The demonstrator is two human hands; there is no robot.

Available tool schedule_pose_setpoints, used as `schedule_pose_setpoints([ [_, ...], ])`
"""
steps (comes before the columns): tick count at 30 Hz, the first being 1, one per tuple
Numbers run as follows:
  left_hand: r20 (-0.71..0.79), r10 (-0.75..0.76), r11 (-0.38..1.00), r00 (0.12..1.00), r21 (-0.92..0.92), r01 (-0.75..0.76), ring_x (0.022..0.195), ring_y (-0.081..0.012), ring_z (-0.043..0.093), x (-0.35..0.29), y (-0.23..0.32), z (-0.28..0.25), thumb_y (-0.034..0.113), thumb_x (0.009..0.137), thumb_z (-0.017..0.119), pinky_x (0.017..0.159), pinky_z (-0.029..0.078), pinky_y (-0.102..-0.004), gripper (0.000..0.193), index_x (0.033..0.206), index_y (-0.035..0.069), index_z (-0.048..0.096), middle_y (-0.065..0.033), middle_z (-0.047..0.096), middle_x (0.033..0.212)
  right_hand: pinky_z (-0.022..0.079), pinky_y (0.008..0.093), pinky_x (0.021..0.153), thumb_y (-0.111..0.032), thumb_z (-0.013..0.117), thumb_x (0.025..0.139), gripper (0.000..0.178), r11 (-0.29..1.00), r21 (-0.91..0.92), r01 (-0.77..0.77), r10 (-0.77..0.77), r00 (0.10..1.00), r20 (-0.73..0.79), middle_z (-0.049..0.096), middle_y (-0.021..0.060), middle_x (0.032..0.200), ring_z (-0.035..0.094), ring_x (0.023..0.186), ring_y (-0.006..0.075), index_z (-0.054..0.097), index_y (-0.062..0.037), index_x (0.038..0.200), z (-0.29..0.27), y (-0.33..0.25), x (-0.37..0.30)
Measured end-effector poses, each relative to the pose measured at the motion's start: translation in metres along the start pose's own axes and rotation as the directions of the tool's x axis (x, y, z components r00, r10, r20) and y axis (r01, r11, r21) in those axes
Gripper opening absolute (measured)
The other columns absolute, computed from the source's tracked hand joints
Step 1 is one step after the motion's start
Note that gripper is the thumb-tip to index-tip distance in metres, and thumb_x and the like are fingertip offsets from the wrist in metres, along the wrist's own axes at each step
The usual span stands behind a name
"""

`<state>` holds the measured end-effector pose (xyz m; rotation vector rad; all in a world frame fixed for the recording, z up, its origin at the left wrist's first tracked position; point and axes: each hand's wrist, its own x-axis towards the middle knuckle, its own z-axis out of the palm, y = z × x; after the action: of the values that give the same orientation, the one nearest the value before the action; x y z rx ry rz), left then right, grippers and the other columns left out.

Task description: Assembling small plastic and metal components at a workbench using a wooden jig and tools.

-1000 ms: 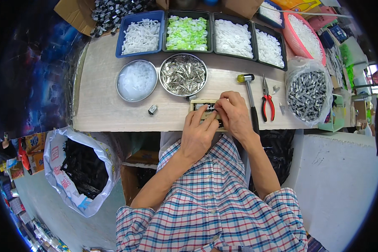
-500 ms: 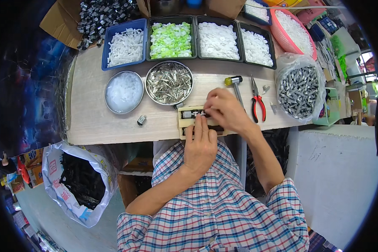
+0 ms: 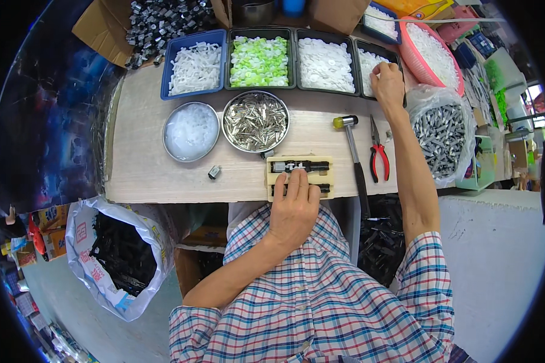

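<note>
Left hand (image 3: 294, 209) flat, fingers open, pinning the black part in the wooden jig (image 3: 300, 176); right hand (image 3: 387, 81) curled into the far-right tray (image 3: 378, 63), grip hidden. Keep the jig steady, pinch one white piece.

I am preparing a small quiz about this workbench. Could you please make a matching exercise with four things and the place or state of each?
Things:
1. left hand
2. right hand
3. hammer
4. red-handled pliers

Places:
A. lying between the hammer and the bag of grey parts
B. resting on the wooden jig
C. reaching into a black tray of white parts
D. lying just right of the wooden jig

Pairs: 1-B, 2-C, 3-D, 4-A
</note>
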<state>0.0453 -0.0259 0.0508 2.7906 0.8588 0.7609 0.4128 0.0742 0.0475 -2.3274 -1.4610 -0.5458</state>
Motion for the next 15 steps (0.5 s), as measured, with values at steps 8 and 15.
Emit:
schedule_pose_setpoints([
  [8, -0.148, -0.344, 0.789, 0.927, -0.581, 0.200, 0.102, -0.0340, 0.067, -0.011, -0.021, -0.018, -0.007, 0.083, 0.064, 0.087, 0.054, -0.0388, 0.010, 0.091, -0.003, 0.062, -0.0195, 0.069, 0.113, 0.050, 0.0253, 0.075, -0.006, 0.062, 0.100, 0.006, 0.563, 0.789, -0.247, 0.017, 0.958, 0.288, 0.066, 0.0035, 0.092, 0.062, 0.084, 0.0105, 0.062, -0.0009, 0.102, -0.084, -0.116, -0.130],
  [15, 0.133, -0.503, 0.442, 0.854, -0.809, 0.387, 0.083, -0.0231, 0.071, -0.009, -0.018, -0.033, -0.002, 0.084, 0.068, 0.070, 0.055, -0.0309, 0.004, 0.087, -0.003, 0.067, -0.0134, 0.073, 0.100, 0.051, 0.0196, 0.076, -0.005, 0.063, 0.101, 0.009, 0.012, 0.832, -0.555, 0.069, 0.830, 0.553, 0.065, 0.0013, 0.094, 0.062, 0.086, 0.0061, 0.060, 0.0011, 0.107, -0.124, -0.183, -0.226],
])
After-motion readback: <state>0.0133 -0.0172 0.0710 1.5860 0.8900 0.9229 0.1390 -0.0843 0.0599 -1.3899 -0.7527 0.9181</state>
